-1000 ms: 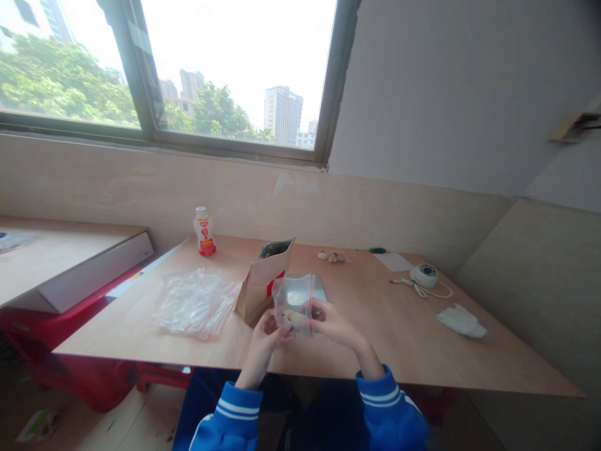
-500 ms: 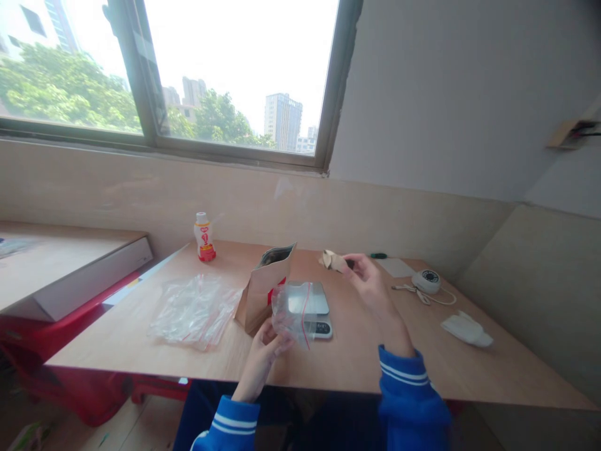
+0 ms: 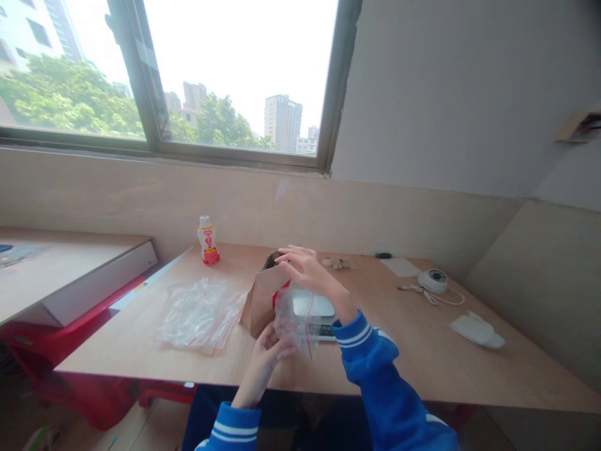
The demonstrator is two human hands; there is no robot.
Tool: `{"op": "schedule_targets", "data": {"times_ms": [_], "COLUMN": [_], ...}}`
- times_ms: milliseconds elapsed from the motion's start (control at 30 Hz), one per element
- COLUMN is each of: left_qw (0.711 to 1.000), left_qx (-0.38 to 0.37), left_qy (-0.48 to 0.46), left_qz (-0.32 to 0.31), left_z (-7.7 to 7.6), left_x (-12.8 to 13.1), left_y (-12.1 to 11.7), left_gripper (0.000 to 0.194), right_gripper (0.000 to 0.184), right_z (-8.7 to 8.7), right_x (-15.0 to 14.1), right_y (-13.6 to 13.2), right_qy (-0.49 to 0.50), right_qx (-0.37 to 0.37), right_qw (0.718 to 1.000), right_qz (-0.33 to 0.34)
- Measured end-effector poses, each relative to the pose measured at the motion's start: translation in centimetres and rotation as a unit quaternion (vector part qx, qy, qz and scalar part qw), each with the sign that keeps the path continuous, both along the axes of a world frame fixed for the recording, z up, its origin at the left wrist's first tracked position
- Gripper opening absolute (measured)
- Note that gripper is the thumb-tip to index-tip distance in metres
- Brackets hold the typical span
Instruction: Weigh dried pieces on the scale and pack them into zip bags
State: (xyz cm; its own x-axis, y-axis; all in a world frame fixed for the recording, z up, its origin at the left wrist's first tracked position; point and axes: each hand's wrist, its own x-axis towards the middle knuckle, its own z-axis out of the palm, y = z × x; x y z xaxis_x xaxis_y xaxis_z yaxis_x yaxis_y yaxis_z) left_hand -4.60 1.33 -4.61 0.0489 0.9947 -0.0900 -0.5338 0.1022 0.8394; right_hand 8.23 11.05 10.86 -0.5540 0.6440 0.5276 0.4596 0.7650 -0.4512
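Nothing legible. Bottle label (image 3: 208,245), left of the right hand's fingers (image 3: 295,255): red print, too small to read. Scale display (image 3: 327,330), below those fingers: dark, unreadable. Paper bag (image 3: 263,300) red mark, beneath them: unreadable

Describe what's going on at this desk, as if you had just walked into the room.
A person is working with bare hands at a wooden table. The left hand grips a clear zip bag with red stripes, in front of a digital scale. The open right hand reaches over the top of a brown paper pouch. Small tan pieces lie farther back, and clear plastic bags lie to the left.
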Motion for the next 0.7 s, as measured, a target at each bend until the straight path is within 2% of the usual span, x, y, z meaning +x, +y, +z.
{"op": "schedule_targets", "data": {"times_ms": [133, 200, 300, 400, 467, 600, 700], "left_qw": [1.000, 1.000, 1.000, 1.000, 1.000, 0.997, 0.992], "left_qx": [-0.005, -0.005, 0.002, 0.008, 0.013, 0.028, 0.054], "left_qy": [-0.008, -0.013, -0.024, -0.024, -0.008, 0.041, 0.101], "left_qz": [0.001, -0.004, 0.001, 0.003, -0.018, -0.063, -0.060], "left_z": [-0.1, -0.1, -0.1, 0.0, 0.1, 1.1, 3.0], "left_x": [0.1, 0.3, 0.7, 1.3, 1.6, 1.8, 1.2], "left_y": [0.2, 0.2, 0.2, 0.2, 0.1, -0.1, -0.6], "left_gripper": [0.052, 0.053, 0.050, 0.049, 0.053, 0.063, 0.058], "right_gripper": [0.028, 0.029, 0.034, 0.039, 0.034, 0.033, 0.034], "right_z": [-0.9, -1.8, -4.1, -6.4, -7.4, -7.9, -7.6], "right_x": [2.0, 3.4, 5.3, 6.4, 6.7, 7.0, 7.2], "right_y": [-0.7, -1.0, -1.7, -2.3, -2.3, -1.8, -1.8], "right_qy": [0.108, 0.162, 0.175, 0.149, 0.175, 0.308, 0.336], "right_qx": [0.031, 0.008, -0.107, -0.232, -0.265, -0.252, -0.272], "right_qw": [0.993, 0.983, 0.972, 0.957, 0.945, 0.912, 0.900], "right_qz": [-0.042, -0.082, -0.113, -0.085, -0.079, -0.100, -0.054]}}
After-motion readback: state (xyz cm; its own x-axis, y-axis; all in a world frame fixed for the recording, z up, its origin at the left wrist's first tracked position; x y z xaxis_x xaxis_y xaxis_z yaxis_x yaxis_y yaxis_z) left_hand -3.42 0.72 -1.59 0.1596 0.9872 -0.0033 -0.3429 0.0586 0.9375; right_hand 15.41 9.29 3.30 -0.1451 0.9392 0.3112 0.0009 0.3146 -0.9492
